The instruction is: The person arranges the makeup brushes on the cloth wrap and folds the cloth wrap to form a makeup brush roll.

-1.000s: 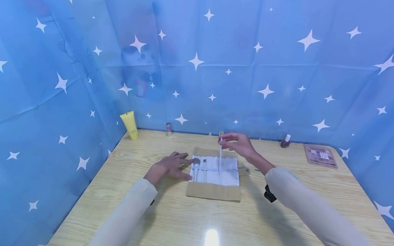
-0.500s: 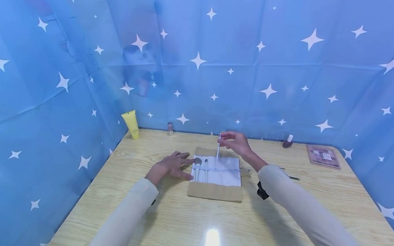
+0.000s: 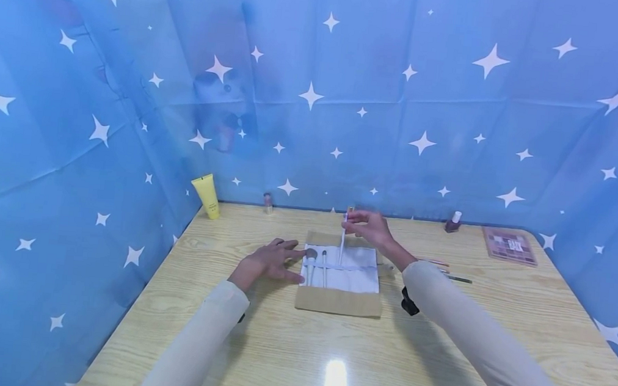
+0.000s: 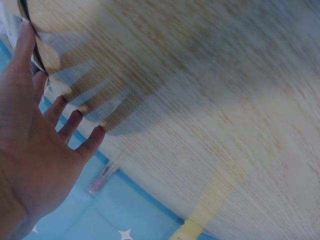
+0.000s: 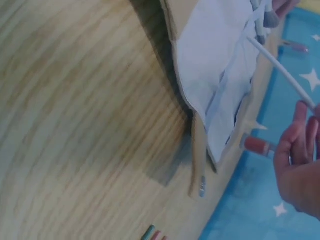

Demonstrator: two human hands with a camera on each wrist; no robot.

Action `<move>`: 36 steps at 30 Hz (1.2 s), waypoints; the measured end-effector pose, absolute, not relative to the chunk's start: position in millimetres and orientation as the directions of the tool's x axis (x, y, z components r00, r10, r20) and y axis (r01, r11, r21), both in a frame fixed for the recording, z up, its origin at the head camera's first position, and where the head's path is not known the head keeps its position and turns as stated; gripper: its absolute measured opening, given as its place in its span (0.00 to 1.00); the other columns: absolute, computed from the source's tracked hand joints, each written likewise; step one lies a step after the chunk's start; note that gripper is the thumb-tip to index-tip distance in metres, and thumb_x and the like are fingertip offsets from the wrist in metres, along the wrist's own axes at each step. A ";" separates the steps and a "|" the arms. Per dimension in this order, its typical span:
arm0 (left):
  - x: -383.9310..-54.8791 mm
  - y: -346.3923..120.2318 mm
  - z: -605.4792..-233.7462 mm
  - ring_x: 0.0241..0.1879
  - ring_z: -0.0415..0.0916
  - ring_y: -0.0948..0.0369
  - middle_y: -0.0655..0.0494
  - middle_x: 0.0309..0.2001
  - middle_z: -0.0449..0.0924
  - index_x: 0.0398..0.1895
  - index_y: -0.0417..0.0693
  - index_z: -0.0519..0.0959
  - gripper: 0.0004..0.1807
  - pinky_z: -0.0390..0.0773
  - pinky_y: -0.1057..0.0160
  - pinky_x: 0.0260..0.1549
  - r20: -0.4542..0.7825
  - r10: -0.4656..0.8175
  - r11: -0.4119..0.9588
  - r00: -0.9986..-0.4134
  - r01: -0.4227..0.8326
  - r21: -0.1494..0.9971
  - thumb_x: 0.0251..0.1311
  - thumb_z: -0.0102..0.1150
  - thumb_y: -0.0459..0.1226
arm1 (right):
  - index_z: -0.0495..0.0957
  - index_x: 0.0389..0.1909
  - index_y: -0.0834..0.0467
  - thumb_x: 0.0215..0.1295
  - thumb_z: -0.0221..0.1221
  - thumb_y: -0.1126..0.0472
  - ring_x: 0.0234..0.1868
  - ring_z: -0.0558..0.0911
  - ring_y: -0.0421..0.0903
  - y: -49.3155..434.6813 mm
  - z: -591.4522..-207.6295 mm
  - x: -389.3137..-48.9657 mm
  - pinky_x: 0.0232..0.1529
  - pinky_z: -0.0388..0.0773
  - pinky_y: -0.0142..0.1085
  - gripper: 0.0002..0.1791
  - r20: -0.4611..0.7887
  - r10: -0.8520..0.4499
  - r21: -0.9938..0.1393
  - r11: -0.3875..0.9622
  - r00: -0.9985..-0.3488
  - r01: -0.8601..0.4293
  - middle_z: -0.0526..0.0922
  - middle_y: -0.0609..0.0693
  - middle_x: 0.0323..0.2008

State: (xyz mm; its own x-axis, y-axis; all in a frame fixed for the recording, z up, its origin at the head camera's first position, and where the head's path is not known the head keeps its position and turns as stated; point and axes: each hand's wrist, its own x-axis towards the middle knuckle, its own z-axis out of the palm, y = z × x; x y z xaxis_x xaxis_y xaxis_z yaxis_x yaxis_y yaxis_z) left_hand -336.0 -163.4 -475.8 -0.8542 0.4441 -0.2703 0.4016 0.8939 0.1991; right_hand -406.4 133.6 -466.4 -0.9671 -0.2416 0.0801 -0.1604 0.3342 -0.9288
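Note:
An unfolded tan brush roll (image 3: pixel 338 301) with a white lining lies mid-table. Two makeup brushes, a fluffy one (image 3: pixel 310 268) and a slim one (image 3: pixel 325 270), sit under its band at the left. My left hand (image 3: pixel 271 261) rests with spread fingers at the roll's left edge; the left wrist view shows these fingers (image 4: pixel 91 143) straight. Above the roll, my right hand (image 3: pixel 369 228) pinches the upper end of a slim white makeup brush (image 3: pixel 342 248), held nearly upright. The brush's lower tip meets the band in the right wrist view; its top is hidden by fingers.
Along the back edge stand a yellow squeeze tube (image 3: pixel 207 197), a small lip gloss tube (image 3: pixel 267 203) and a dark nail polish bottle (image 3: pixel 453 223). A reddish tube (image 5: pixel 257 145) stands behind my right hand. Pencils (image 3: pixel 458 279) and a makeup palette (image 3: pixel 510 245) lie right.
My right hand has shifted slightly left with the white brush, then dipped a little. More pencils show past the right sleeve. The left hand stays put.

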 end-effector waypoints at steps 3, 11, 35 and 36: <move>-335.6 -163.0 -474.4 0.82 0.45 0.47 0.53 0.84 0.48 0.82 0.69 0.59 0.45 0.59 0.36 0.73 -0.271 0.443 0.894 -0.855 0.402 0.196 0.64 0.60 0.66 | 0.79 0.61 0.67 0.70 0.68 0.59 0.52 0.87 0.55 131.7 -468.0 -404.2 0.56 0.83 0.55 0.24 0.059 -0.233 -0.934 0.330 -0.971 -0.136 0.86 0.64 0.53; -334.8 -162.1 -472.4 0.81 0.46 0.47 0.53 0.84 0.49 0.82 0.68 0.60 0.44 0.60 0.36 0.73 -0.258 0.444 0.894 -0.858 0.403 0.195 0.64 0.61 0.65 | 0.80 0.60 0.67 0.70 0.68 0.60 0.55 0.84 0.58 127.0 -475.3 -400.2 0.52 0.86 0.48 0.23 0.024 -0.214 -0.935 0.341 -0.977 -0.098 0.85 0.64 0.55; -336.3 -163.0 -478.2 0.81 0.46 0.49 0.56 0.84 0.48 0.81 0.71 0.60 0.45 0.59 0.38 0.73 -0.270 0.423 0.904 -0.865 0.381 0.194 0.63 0.62 0.67 | 0.85 0.54 0.63 0.70 0.68 0.55 0.39 0.84 0.39 129.6 -502.1 -380.4 0.31 0.79 0.29 0.19 -0.069 -0.283 -0.862 0.500 -0.957 -0.085 0.90 0.53 0.45; -336.2 -162.9 -478.1 0.81 0.46 0.49 0.56 0.84 0.48 0.81 0.71 0.60 0.45 0.59 0.38 0.73 -0.269 0.423 0.904 -0.865 0.382 0.194 0.63 0.61 0.67 | 0.86 0.53 0.62 0.69 0.69 0.55 0.38 0.83 0.38 129.9 -503.0 -379.8 0.29 0.78 0.29 0.18 -0.067 -0.289 -0.857 0.507 -0.955 -0.093 0.90 0.52 0.44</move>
